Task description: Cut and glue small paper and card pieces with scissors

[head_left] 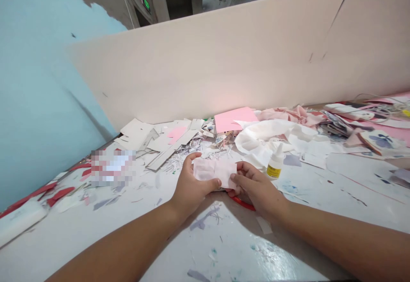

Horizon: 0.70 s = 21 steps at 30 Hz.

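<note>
A small pale pink rectangular piece [209, 170], paper or thin cloth, is held up between my two hands over the table. My left hand [192, 186] pinches its left side, thumb across the lower front edge. On the right edge, the thumb and fingers of my right hand [256, 186] close on the same piece. A red curved loop [242, 204], like a scissors handle, shows just below my right hand; whether it is held or lies on the table I cannot tell. Right of that hand stands a small white glue bottle [275, 162] with a yellow label.
Paper scraps and grey card strips [173, 147] litter the white table [243, 252]. Behind my hands lie a pink sheet [235, 119] and crumpled white cloth [272, 134]. Red scraps [60, 195] are at left, a white power strip [349, 111] far right. A pale partition [208, 64] borders the back.
</note>
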Available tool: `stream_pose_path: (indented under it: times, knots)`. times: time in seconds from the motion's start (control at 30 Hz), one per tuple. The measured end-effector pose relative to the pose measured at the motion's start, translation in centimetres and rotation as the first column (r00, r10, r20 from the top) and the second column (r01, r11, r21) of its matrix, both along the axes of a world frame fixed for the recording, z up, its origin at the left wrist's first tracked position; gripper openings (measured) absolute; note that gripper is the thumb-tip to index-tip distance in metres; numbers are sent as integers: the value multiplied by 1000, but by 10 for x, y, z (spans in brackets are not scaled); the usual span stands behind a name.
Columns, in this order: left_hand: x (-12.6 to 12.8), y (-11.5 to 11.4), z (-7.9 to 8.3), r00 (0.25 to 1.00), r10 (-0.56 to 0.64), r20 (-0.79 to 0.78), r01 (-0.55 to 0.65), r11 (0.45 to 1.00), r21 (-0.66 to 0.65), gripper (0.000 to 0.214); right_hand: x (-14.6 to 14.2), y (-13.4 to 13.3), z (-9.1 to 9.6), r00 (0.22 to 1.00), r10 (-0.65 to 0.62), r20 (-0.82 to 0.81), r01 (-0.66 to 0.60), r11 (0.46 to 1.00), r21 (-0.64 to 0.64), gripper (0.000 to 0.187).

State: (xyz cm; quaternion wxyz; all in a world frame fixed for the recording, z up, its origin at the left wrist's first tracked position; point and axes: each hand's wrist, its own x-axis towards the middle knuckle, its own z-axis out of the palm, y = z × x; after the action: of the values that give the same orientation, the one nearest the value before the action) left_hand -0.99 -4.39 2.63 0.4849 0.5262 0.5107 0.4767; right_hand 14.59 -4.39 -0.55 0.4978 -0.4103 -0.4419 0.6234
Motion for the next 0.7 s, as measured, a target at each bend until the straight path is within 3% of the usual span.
stream_pose_path:
  times: [0.13,0.3,0.5,0.7]
  knots:
    - [-2,4,-8,1000,12,12,-12,999,46,75,-1,-1,0,1000,-25,11,26,999,-34,12]
    - [-7,7,-17,999,-20,-47,24,996,85,73,-2,0,-2,998,-29,47,29,1000,13,12]
    - [-11,6,-16,991,-66,-116,81,988,130,71,-3,-2,1,994,-31,100,31,1000,-3,17]
    - [-12,8,-17,988,-81,-132,101,983,154,72,-6,-6,7,999,-19,38,19,1000,0,17]
